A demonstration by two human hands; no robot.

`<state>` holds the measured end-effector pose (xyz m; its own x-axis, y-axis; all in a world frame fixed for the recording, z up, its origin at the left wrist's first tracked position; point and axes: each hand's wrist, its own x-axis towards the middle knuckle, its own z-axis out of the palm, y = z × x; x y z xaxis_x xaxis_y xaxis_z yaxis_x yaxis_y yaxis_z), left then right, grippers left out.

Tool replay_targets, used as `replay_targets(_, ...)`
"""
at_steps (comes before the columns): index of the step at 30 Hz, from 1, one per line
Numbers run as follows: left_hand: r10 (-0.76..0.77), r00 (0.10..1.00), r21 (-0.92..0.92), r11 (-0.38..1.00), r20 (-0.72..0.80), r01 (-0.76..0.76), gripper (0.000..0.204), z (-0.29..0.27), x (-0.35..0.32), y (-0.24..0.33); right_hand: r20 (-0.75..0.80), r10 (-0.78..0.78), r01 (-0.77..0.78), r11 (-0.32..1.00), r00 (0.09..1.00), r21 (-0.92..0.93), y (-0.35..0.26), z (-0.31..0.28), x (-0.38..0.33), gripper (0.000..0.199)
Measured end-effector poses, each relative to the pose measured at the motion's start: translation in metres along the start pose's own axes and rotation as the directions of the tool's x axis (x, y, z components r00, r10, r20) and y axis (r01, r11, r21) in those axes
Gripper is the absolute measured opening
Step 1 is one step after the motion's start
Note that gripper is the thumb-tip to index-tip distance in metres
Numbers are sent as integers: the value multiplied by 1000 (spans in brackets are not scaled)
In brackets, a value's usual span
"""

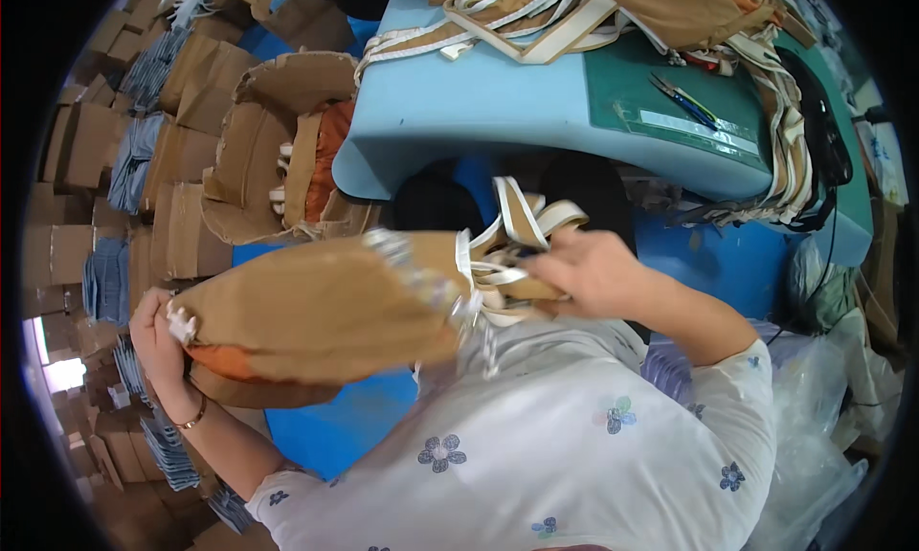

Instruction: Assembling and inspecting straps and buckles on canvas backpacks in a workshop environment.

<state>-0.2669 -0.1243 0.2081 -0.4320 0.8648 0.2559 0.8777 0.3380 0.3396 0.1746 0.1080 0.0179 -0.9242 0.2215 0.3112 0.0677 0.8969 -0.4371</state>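
Observation:
A tan fabric bag (325, 292) with an orange patch and white trim stretches across in front of my body. My left hand (156, 333) is closed on its left end, beside a small white tuft, with some fingers hidden by the cloth. At the bag's right end, tan straps with white edging (522, 216) gather in a loose bundle. My right hand (589, 273) is closed around these straps, slightly blurred. White cords dangle from the bag near this end.
Ahead, a pale blue table (459, 106) carries more tan bags and straps (565, 20). Thread snippers (684, 101) lie on its green mat (613, 72). An open cardboard box (239, 158) holds tan and orange fabric. Boxes and grey-blue bundles (105, 278) fill the left; clear plastic (804, 446) lies right.

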Motion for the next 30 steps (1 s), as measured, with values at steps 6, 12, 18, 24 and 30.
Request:
replay_targets(6,125,992,169,978,-32,-118,8,-22,39,21,165,-59,-23,888,985,460,9,-20,9,33)
replay_targets(12,163,912,240,968,-377,-74,26,-94,58,8,115,-124,81,942,986,324,-1,-19,40,20)
replay_targets(18,365,923,585,778,-122,-230,17,-116,90,49,-399,45,-212,898,916,-386,33,-16,79,8)
replay_targets(24,311,916,668,742,-255,-65,18,-131,100,39,482,-87,283,893,872,-350,28,82,11,11)
replay_targets(30,290,940,753,655,-182,-56,18,-105,82,88,192,198,-227,963,961,146,55,108,12,12)
